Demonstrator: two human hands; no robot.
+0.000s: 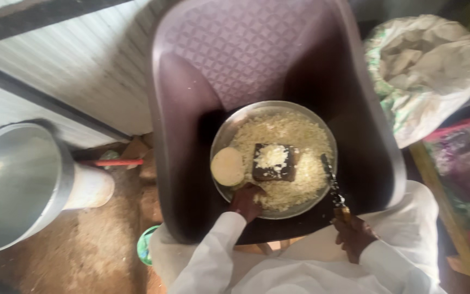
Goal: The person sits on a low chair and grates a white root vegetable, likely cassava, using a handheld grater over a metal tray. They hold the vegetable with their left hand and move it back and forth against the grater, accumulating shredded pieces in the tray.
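Gripping the handle of a knife, the right hand is sitting at the near right edge of the chair seat, its fingers curled shut around the handle while the dark, speckled blade is reaching up and away over the rim of the metal plate. The left hand's grip is pinching the lower edge of a pale round piece, cut face up, holding it over the left side of the plate; exactly how the fingers are wrapping underneath is hidden.

Both arms are wearing white sleeves, coming in from the bottom of the view. The plate is resting on the seat of a brown plastic chair with a quilted pattern on its back, and it is carrying a wide heap of white shreds. A small dark rectangular block is lying in the middle of the heap, with more white shreds sitting on top of it, just beside the round piece.

To the left, a large metal vessel is lying tilted on the earthen floor, with a red-handled object near it. At upper right, a crumpled white sack is standing open, well apart from the plate.
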